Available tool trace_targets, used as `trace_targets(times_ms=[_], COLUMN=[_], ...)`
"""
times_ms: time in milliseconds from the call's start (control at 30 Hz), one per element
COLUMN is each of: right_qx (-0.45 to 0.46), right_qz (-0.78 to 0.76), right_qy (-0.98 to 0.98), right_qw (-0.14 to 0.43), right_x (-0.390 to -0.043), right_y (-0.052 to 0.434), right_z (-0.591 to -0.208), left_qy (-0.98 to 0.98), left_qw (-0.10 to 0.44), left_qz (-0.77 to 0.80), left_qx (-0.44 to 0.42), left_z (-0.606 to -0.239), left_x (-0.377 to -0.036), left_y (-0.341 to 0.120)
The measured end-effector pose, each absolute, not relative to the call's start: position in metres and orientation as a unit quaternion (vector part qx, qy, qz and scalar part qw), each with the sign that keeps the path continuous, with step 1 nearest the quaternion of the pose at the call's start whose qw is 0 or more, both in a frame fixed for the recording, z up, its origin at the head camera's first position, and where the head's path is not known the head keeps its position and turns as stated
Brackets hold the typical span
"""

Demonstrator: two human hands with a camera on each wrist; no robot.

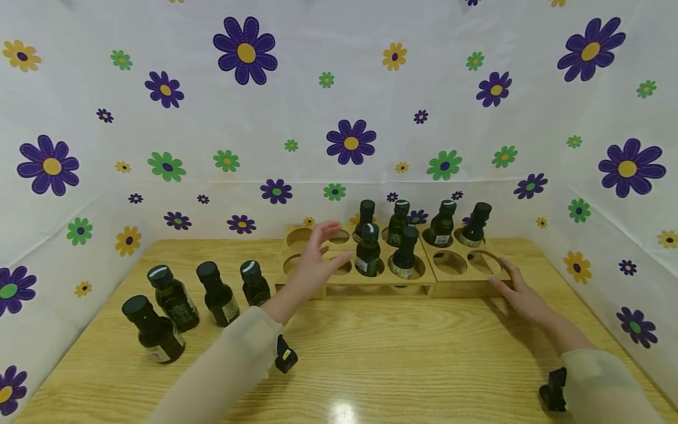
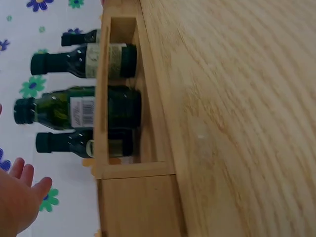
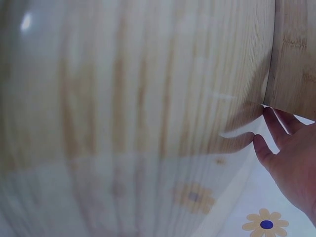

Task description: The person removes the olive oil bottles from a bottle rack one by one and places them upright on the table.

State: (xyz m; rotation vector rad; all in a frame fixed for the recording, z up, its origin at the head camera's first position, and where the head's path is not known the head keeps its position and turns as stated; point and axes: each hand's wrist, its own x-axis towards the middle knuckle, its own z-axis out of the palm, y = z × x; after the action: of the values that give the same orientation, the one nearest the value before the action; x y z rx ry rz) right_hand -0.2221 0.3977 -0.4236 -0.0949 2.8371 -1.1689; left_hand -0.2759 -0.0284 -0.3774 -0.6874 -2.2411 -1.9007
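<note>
A wooden bottle rack (image 1: 461,289) with round holes stands at the back of the table. Several dark green bottles (image 1: 368,253) sit in its middle and right holes. My left hand (image 1: 316,259) is raised over the rack's left part, fingers spread and holding nothing. In the left wrist view, that hand (image 2: 22,200) shows beside the racked bottles (image 2: 81,107), apart from them. My right hand (image 1: 524,299) rests against the rack's right end, thumb toward the front corner. The right wrist view shows the fingers (image 3: 276,126) fairly straight, touching the rack's end (image 3: 295,64).
Several more green bottles (image 1: 222,300) stand upright on the table (image 1: 381,353) at the left, beside my left forearm. Holes (image 1: 450,262) without bottles show at both ends of the rack. A flower-patterned sheet (image 1: 296,106) hangs behind and on both sides.
</note>
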Motion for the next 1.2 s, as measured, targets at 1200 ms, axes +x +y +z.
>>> trace_targets(times_ms=[1200], right_qx=[-0.045], right_qz=[-0.382], right_qy=[0.923], right_qw=[0.030], right_x=[-0.220], right_y=[0.396], right_z=[-0.424], left_qy=[-0.794], left_qw=[-0.003], left_qz=[-0.570], left_qx=[-0.210], left_z=[-0.410], left_x=[-0.298], left_y=[0.017])
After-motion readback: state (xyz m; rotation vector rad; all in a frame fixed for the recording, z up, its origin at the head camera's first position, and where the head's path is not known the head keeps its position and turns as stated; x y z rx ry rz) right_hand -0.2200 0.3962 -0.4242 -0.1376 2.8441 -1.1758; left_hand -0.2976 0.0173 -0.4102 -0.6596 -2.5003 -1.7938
